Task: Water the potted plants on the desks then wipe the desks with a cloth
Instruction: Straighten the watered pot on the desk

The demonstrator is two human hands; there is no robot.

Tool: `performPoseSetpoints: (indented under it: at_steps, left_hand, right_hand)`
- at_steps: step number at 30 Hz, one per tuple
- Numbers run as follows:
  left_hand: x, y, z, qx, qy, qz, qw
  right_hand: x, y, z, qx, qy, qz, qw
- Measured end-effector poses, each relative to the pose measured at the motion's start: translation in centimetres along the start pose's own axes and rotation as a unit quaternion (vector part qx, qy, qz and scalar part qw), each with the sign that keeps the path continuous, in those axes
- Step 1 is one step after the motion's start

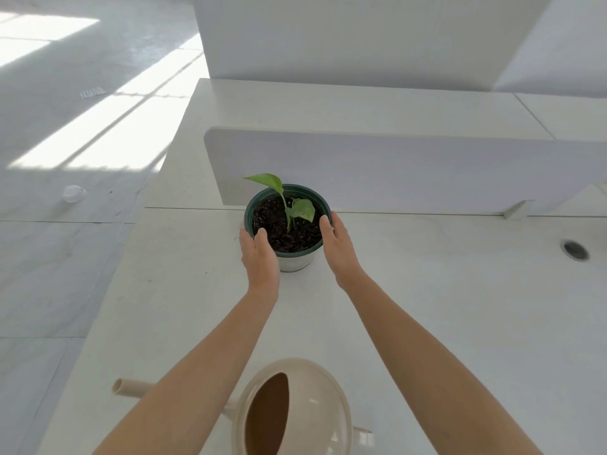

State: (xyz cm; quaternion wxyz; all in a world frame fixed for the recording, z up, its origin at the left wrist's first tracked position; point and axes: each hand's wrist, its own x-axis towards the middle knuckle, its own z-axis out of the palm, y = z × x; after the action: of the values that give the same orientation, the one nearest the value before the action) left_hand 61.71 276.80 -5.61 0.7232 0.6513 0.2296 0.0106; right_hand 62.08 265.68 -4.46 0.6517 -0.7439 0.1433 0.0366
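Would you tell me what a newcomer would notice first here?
The green pot with its small plant, on the desk before the white divider, the left hand on its rim, the right hand at its other side. Nearest the camera stands a beige watering can.

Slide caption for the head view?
Left hand holds the rim of the potted plant, right hand against its other side; watering can nearer on the desk.
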Motion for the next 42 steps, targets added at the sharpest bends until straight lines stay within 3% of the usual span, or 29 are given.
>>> performPoseSetpoints:
  at_steps: [4, 8, 13, 18, 22, 24, 27, 33, 42]
  left_hand:
    - [-1.3, 2.0, -2.7, -0.027, 0.013, -0.012, 0.999]
    - [-5.5, 4.6, -8.3, -0.067, 0.059, 0.074, 0.993]
    - [-11.2, 2.8, -15.0, -0.104, 0.133, 0.164, 0.972]
    - [-13.9, -1.5, -18.8, -0.118, 0.213, 0.154, 0.958]
    - [-15.0, -4.0, -19.8, -0.113, 0.270, 0.088, 0.952]
    - [-15.0, -5.0, -19.8, -0.117, 0.248, 0.034, 0.961]
    - [-14.7, -5.9, -19.5, -0.114, 0.154, -0.036, 0.981]
    - [-13.8, -5.2, -18.8, -0.149, -0.010, -0.084, 0.985]
    - [-13.2, -5.5, -18.9, -0.162, -0.055, -0.084, 0.982]
  right_hand:
    - [-2.2, -0.5, -2.2, -0.019, -0.024, 0.045, 0.999]
    - [-8.2, -0.4, -4.1, -0.046, -0.043, 0.028, 0.998]
    - [-15.3, 2.0, -5.5, -0.047, -0.001, 0.011, 0.999]
    - [-20.1, 5.4, -5.2, -0.026, 0.064, 0.026, 0.997]
    - [-22.9, 7.3, -4.7, -0.034, 0.074, 0.032, 0.996]
    - [-23.7, 8.3, -4.4, -0.037, 0.072, 0.041, 0.996]
    - [-24.5, 9.6, -3.7, -0.057, 0.057, 0.045, 0.996]
    - [-24.8, 10.3, -3.6, -0.081, 0.022, 0.038, 0.996]
    - [-24.4, 10.8, -3.6, -0.074, 0.003, 0.044, 0.996]
